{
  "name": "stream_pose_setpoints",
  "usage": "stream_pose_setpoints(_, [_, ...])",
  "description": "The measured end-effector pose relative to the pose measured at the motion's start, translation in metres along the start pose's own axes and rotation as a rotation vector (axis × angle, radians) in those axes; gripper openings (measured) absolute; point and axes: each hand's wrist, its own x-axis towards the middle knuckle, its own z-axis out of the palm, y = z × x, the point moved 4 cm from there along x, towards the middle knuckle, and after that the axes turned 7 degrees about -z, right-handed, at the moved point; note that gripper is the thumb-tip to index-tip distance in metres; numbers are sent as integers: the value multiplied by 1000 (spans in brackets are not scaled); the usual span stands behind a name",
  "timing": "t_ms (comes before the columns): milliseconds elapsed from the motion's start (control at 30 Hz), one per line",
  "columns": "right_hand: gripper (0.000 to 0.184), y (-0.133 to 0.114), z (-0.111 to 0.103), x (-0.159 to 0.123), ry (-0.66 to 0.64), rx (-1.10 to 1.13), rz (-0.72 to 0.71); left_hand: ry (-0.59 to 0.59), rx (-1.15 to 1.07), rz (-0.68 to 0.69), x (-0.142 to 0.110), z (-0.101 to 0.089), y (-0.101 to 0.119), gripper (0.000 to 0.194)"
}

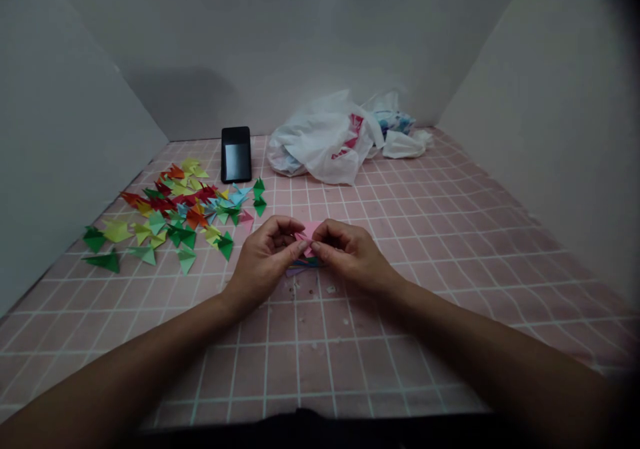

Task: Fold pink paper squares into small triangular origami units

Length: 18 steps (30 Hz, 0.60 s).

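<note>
My left hand (pixel 265 256) and my right hand (pixel 350 252) meet at the middle of the table, fingers pinched from both sides on a small pink paper piece (pixel 309 230). Both hands are closed on it, just above a thin stack of coloured paper sheets (pixel 304 264) lying on the cloth; only the stack's edges show under my fingers. To the left lies a spread of several folded paper triangles (pixel 175 212) in green, red, yellow, blue and orange.
A pink checked tablecloth (pixel 425 236) covers the table. A black phone (pixel 236 154) lies at the back, left of centre. Crumpled white plastic bags (pixel 335 136) sit at the back. Grey walls close in on the left, back and right.
</note>
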Motion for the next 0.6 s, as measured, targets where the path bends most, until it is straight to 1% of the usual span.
stream_pose_setpoints(200, [12,1,1,-1,0,33,6,7,-28,-46,0,-3,-2,19])
stream_pose_setpoints(267, [9,3,2,0,0,77,6,28,-32,-36,0,-4,-2,19])
stream_pose_setpoints(367, [10,4,3,-1,-6,118,-9,51,-36,-12,0,-5,0,20])
stream_pose_setpoints(500, [7,1,2,-2,16,29,-58,26,-62,-22,0,-4,0,21])
stream_pose_setpoints(600, [9,-5,0,-3,33,-70,-163,-6,-74,-28,0,-2,-1,22])
